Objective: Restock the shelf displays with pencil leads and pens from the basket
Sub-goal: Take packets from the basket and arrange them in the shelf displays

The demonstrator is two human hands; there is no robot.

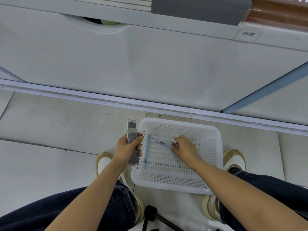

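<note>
The white basket [218, 152] sits on the floor [50, 130] in front of the shelf [150, 64]. The left hand [128, 147] grips a stack of pencil lead cases [131, 130] just beside the basket's left wall. Inside the basket, the right hand [185, 147] pinches the end of a purple pen [164, 144] with curled fingers, and a blue pen [146, 150] lies along the left wall.
</note>
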